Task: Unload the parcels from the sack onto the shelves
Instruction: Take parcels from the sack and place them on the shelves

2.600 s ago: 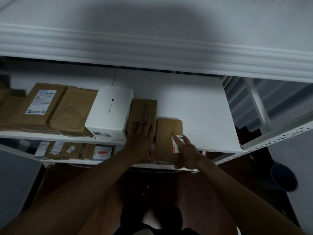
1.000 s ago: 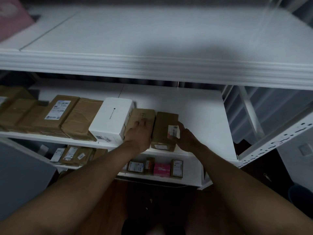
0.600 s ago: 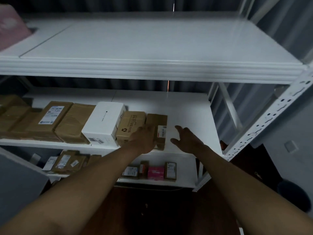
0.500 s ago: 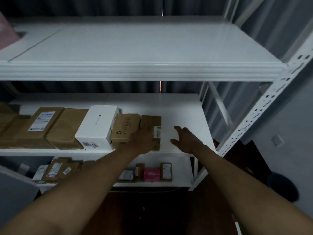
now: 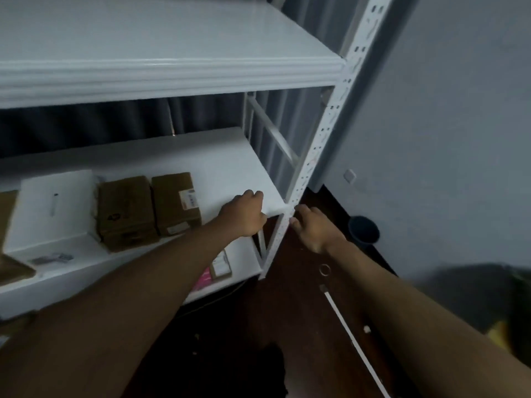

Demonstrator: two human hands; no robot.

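Head view, only one we have. Middle shelf (image 5: 230, 168) is white. On it we see a row of parcels: a white box (image 5: 51, 208) at left, then a brown carton with a recycling mark (image 5: 125, 209) touching its right side, then a brown carton with a white label (image 5: 175, 202) just beside that. Both cartons lie flat, near the shelf's front edge. Far left, a brown parcel edge (image 5: 13, 271) pokes in, blurred. Lower shelf (image 5: 244, 262) carries a small labelled box (image 5: 221, 267) and a pink packet (image 5: 202, 280), mostly hidden by our left forearm. Top shelf (image 5: 172, 38) is white too.

Our left hand (image 5: 244, 215) is over the front right part of the middle shelf, fingers curled loosely, holding nothing; whether it touches the shelf we cannot tell. Our right hand (image 5: 311, 228) is just right of the perforated upright post (image 5: 316, 156), fingers relaxed and slightly spread, fingertips near the post, nothing in it.

A dark bucket (image 5: 363, 228) stands on the dark floor (image 5: 287, 326) by the wall. Sack: cannot tell, only a dark blur at lower right.
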